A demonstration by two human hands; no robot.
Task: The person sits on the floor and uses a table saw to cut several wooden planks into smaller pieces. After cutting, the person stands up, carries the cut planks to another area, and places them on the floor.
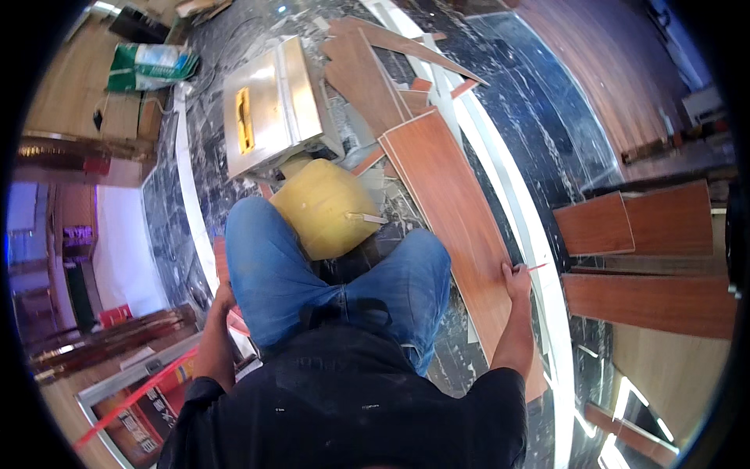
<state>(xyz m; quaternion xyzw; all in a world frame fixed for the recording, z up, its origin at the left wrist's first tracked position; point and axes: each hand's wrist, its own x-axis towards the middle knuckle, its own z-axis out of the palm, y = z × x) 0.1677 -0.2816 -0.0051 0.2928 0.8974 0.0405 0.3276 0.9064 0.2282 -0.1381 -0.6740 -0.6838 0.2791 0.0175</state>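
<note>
My right hand (516, 279) rests at the right edge of a long reddish-brown floor plank (453, 211), which lies beside my right leg. Its fingers are closed, with a thin red pencil (539, 266) sticking out to the right. Low beside my left thigh is my left hand (225, 295), its fingers mostly hidden. A reddish-brown board piece (221, 258) shows just above it, partly behind my leg; whether the hand grips it is unclear. Between my knees stands a yellow board (324, 209), leaning against a metal-topped table saw (269, 105) with a yellow slot insert.
Several plank offcuts (363, 78) lie piled beyond the saw. More planks (648, 301) lie at the right, past a white floor strip (558, 336). At the far left sits a green-and-white bag (152, 66). A box (141, 410) stands behind my left arm, near a red strap (129, 402).
</note>
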